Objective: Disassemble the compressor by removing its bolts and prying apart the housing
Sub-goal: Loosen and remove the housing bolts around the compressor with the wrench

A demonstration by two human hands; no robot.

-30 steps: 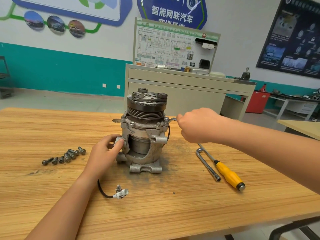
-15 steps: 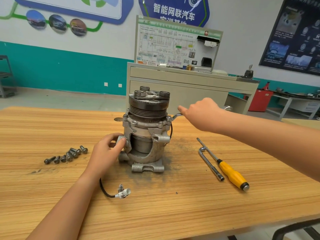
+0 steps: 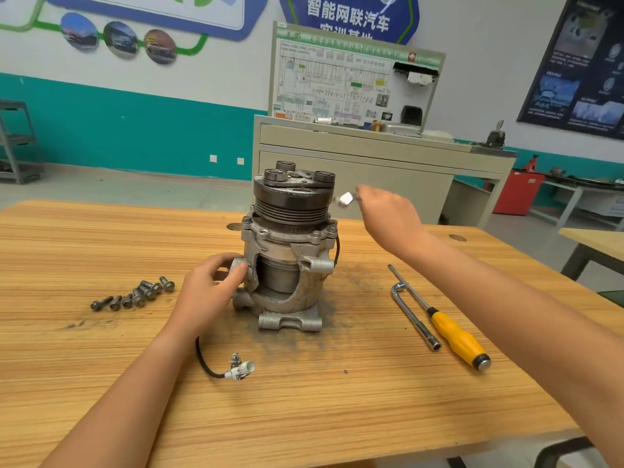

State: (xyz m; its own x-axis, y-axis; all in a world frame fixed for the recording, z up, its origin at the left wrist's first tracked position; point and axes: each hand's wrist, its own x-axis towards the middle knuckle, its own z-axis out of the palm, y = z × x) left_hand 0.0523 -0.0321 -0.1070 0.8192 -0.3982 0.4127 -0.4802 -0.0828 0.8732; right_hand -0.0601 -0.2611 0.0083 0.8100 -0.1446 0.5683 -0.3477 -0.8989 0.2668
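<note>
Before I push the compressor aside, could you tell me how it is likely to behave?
Probably heavy: the compressor looks like solid cast metal with a thick pulley on top. Standing on end with that weight high, it may tip rather than slide; the left hand grips its side. Its black cable looks floppy and would likely trail.

The right hand [image 3: 388, 214] is motion-blurred, and the bright metal piece [image 3: 346, 198] held at its fingertips is too smeared to identify. The left hand [image 3: 206, 292] covers the compressor's [image 3: 290, 238] left lug. The black cable [image 3: 202, 363] disappears behind that forearm.
</note>
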